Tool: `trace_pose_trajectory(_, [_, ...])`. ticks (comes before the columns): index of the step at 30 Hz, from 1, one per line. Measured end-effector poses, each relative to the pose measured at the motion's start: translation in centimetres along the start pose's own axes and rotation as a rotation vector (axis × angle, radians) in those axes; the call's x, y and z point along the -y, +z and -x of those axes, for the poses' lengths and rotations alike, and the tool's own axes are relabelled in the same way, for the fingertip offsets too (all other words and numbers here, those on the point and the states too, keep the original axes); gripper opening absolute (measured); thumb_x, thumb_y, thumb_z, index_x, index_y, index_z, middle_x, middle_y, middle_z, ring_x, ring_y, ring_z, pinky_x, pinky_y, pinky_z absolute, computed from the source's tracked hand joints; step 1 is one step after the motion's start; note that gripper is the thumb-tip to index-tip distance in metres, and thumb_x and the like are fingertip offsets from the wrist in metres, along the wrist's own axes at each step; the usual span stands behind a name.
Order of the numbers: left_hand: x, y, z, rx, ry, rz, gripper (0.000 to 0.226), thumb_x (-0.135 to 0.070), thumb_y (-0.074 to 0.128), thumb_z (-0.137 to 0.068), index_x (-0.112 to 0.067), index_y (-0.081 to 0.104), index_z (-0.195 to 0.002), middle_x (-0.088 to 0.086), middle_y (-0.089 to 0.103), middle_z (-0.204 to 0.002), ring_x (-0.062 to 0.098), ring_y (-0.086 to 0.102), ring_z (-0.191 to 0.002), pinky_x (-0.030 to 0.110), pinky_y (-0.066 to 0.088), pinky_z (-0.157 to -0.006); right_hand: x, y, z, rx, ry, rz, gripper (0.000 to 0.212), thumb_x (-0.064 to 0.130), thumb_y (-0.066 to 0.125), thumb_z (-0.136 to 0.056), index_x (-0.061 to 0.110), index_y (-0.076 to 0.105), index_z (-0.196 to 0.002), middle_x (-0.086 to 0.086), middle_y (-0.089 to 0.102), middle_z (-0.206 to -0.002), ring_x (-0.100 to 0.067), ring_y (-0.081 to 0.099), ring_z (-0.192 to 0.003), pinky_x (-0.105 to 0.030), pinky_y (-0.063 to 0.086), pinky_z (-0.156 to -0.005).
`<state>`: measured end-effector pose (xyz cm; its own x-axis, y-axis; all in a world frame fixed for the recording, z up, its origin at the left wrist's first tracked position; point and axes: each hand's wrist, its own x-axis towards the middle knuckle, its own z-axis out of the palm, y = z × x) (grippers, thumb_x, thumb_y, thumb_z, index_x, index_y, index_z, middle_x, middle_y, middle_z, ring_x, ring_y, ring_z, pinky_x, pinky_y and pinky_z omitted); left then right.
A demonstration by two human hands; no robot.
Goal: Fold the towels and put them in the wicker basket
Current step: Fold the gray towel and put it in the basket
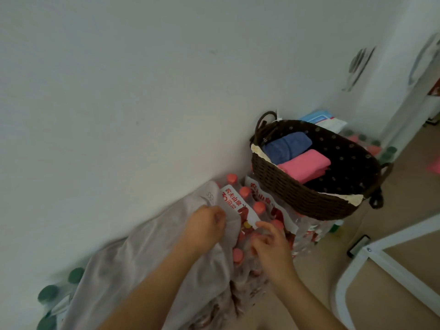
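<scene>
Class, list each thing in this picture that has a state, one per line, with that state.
wicker basket: upright, partly filled.
blue towel: folded, in the basket.
pink towel: folded, in the basket beside the blue one.
red-capped bottles: capped, upright.
grey towel: unfolded, draped over the bottles.
left hand: grips the grey towel's edge.
right hand: fingers curled; any grip unclear.

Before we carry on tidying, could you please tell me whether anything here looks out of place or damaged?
The wicker basket sits on packs of bottled water, and its pale liner edge looks ragged. The grey towel lies unfolded over the packs.
</scene>
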<state>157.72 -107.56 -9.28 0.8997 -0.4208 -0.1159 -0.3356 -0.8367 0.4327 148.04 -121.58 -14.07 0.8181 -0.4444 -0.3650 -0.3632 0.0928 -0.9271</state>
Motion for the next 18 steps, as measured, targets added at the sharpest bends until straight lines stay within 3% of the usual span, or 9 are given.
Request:
trace_pose_trajectory(3, [-0.6,0.0,-1.1,0.223,-0.046,-0.196,0.029,-0.038,0.057,-0.086,-0.021,0.061,-0.109,0.002,0.067,-0.108,0.023,0.061,-0.101,0.026,0.043,-0.077,-0.5,-0.2,0.2,0.092,-0.04,0.073,0.032,0.029,0.061,-0.071,0.044,0.057,-0.098,0.004,0.057,-0.066,-0.014,0.055,-0.062,-0.036,0.048,-0.065])
trace_pose_trajectory(6, [-1.2,0.0,-1.5,0.312,-0.076,-0.243,0.035,-0.034,0.064,-0.08,-0.021,0.057,-0.111,0.003,0.066,-0.11,0.023,0.062,-0.101,0.031,0.049,-0.082,0.0,0.2,0.5,0.187,-0.118,0.264,0.036,0.029,0.067,-0.076,0.048,0.05,-0.101,0.008,0.061,-0.074,-0.007,0.058,-0.068,-0.032,0.05,-0.069])
trace_pose_trajectory(8, [-2.0,-0.4,-1.6,0.302,-0.139,0.046,0.022,-0.029,0.066,-0.083,-0.017,0.062,-0.101,0.002,0.068,-0.09,0.021,0.068,-0.083,0.032,0.055,-0.076,0.7,0.2,0.7,0.268,-0.182,0.355,0.056,0.035,0.069,-0.076,0.047,0.042,-0.123,0.01,0.064,-0.087,-0.001,0.06,-0.076,-0.025,0.052,-0.07])
trace_pose_trajectory(10, [-3.0,-1.0,-1.6,0.398,-0.23,0.545,0.012,-0.02,0.067,-0.087,-0.013,0.064,-0.096,0.003,0.068,-0.071,0.017,0.066,-0.061,0.032,0.057,-0.066,1.2,0.3,0.8,0.327,-0.222,0.355,0.076,0.043,0.072,-0.072,0.044,0.031,-0.136,0.016,0.063,-0.101,0.003,0.06,-0.085,-0.018,0.051,-0.072])
trace_pose_trajectory(12, [-3.9,-1.5,-1.9,0.501,-0.21,0.782,0.009,-0.016,0.063,-0.091,-0.011,0.066,-0.098,0.004,0.069,-0.071,0.015,0.065,-0.06,0.027,0.056,-0.062,1.2,0.5,0.6,0.259,-0.224,0.34,0.078,0.046,0.072,-0.072,0.046,0.03,-0.137,0.021,0.06,-0.109,0.004,0.057,-0.095,-0.018,0.049,-0.078])
trace_pose_trajectory(14, [-3.7,-1.6,-3.1,0.395,-0.104,0.632,0.013,-0.017,0.058,-0.093,-0.014,0.071,-0.092,-0.003,0.071,-0.075,0.012,0.066,-0.066,0.025,0.053,-0.065,1.2,0.2,0.0,0.075,-0.188,0.372,0.062,0.04,0.069,-0.08,0.036,0.042,-0.135,0.017,0.062,-0.1,-0.003,0.06,-0.092,-0.024,0.05,-0.077])
trace_pose_trajectory(16, [-2.6,-1.6,-5.7,0.144,0.024,0.171,0.019,-0.016,0.054,-0.093,-0.017,0.073,-0.095,-0.007,0.07,-0.086,0.013,0.065,-0.078,0.025,0.048,-0.074,0.9,-0.5,-0.6,-0.066,-0.158,0.434,0.037,0.032,0.062,-0.087,0.024,0.057,-0.123,0.011,0.062,-0.09,-0.011,0.062,-0.085,-0.033,0.053,-0.075])
trace_pose_trajectory(18, [-0.9,-1.4,-8.0,0.053,0.127,-0.235,0.026,-0.017,0.05,-0.092,-0.02,0.068,-0.111,-0.001,0.067,-0.108,0.02,0.063,-0.096,0.03,0.048,-0.083,0.7,-1.2,-0.8,-0.11,-0.176,0.479,0.014,0.027,0.059,-0.09,0.022,0.066,-0.102,0.011,0.065,-0.084,-0.009,0.062,-0.079,-0.033,0.053,-0.071])
